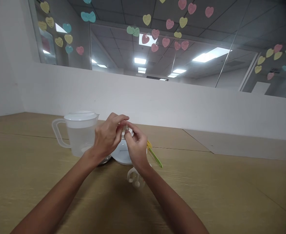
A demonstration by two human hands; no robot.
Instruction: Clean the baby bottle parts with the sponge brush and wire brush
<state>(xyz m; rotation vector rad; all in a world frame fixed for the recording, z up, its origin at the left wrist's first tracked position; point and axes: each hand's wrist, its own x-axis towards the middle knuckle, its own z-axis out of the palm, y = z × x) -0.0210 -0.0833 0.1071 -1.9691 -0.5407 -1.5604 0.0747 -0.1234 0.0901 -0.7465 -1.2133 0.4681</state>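
My left hand (107,135) and my right hand (136,144) meet near the middle of the view. Between their fingertips is a small clear, shiny piece (126,128), too small to name, which the fingers of both hands pinch. Just behind and below it stands a white, rounded container (122,152), partly hidden by my hands. A small clear cup with a handle (136,178) is on the table under my right wrist, which partly covers it. To the left of my left hand stands a large clear pitcher with a white lid (80,135).
On the wooden table (47,182), a green and yellow strip-like item (155,156) lies right of my right hand. A dark shiny rim (105,160) shows beside the container. Behind the table rise a white wall (181,107) and a window with heart-shaped notes.
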